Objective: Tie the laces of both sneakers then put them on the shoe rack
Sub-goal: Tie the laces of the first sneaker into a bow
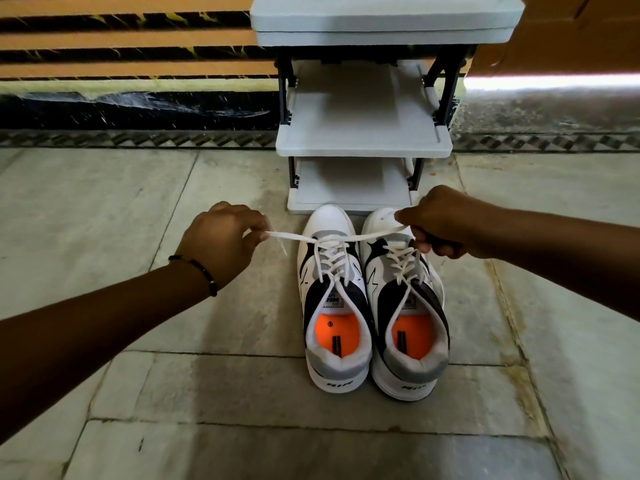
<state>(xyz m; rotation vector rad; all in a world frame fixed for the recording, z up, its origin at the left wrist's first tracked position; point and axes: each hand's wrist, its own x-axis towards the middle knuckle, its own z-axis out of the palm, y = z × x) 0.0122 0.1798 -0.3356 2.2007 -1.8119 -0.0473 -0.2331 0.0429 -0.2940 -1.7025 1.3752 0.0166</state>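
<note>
Two white, black and grey sneakers with orange insoles stand side by side on the floor, toes toward the shoe rack. The left sneaker has its white lace pulled taut sideways, crossed in a knot over the tongue. My left hand pinches one end of that lace to the left of the shoe. My right hand holds the other end above the toe of the right sneaker. The right sneaker's lace lies loose along its tongue.
The grey plastic rack has three shelves with black posts and stands against a striped wall. Its lowest shelf sits just beyond the shoe toes. Stone floor tiles spread all around the shoes.
</note>
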